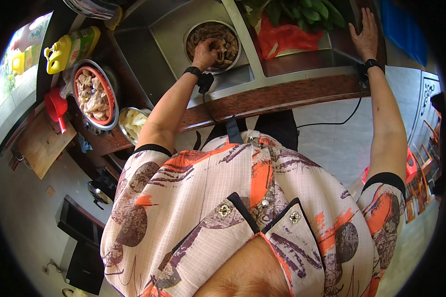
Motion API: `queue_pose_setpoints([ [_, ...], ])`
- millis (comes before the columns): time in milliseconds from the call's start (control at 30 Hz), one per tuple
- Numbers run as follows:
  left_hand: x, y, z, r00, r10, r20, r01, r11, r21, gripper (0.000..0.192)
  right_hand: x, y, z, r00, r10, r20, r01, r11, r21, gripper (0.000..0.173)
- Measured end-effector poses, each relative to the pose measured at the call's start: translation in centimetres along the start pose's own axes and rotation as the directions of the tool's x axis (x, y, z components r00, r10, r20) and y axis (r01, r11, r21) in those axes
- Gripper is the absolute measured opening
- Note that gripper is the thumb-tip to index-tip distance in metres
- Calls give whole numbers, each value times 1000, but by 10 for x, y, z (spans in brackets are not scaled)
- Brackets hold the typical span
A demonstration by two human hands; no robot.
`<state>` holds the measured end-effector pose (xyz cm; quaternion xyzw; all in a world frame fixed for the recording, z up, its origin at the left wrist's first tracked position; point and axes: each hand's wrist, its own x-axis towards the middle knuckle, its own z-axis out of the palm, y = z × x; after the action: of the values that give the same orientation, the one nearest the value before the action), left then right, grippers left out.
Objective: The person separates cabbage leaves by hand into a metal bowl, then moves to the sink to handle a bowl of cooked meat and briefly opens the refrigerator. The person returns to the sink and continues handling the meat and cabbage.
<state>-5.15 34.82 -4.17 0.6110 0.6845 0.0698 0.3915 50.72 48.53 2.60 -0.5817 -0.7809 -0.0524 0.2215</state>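
My left hand (pixel 205 55) reaches into a round metal bowl (pixel 239 55) of brown food pieces (pixel 226 42). Its fingers curl down among the pieces, and whether they grip any is hidden. The bowl stands in the left basin of a steel sink (pixel 262 70). My right hand (pixel 365 35) lies palm down with fingers spread on the dark edge at the sink's right end. Between my hands, leafy greens (pixel 304 15) and a red plastic bag (pixel 286 37) lie over the right basin.
Left of the sink stand a red colander (pixel 109 94) of raw meat pieces (pixel 93 96), a metal bowl of pale vegetable pieces (pixel 133 120), a red dipper (pixel 55 105) and a yellow jug (pixel 61 54). A blue plastic item (pixel 405 33) is at right. Black cables run from my wrists.
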Motion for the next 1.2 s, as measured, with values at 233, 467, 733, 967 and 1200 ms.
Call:
queue_pose_setpoints([
  [233, -13, -1, -4, 991, -136, 7, 136, 991, -2, 68, 3, -3, 2, 1000, -1, -12, 1, 1000, 9, 68],
  [467, 6, -3, 3, 960, -208, 188, 205, 978, 32, 69, 2, -4, 5, 1000, -14, -11, 14, 1000, -1, 68],
  [733, -11, 6, -15, 987, -158, 38, 157, 987, 26, 65, 4, -6, 8, 1000, -13, -27, 13, 1000, 11, 68],
  [967, -2, 12, -23, 977, -209, -34, 212, 973, 89, 64, 6, -7, 10, 1000, -11, -29, 11, 1000, 9, 68],
  [1200, -10, 18, -33, 982, -132, -136, 163, 955, 249, 53, 7, -9, 13, 1000, -10, -28, 11, 1000, 8, 68],
])
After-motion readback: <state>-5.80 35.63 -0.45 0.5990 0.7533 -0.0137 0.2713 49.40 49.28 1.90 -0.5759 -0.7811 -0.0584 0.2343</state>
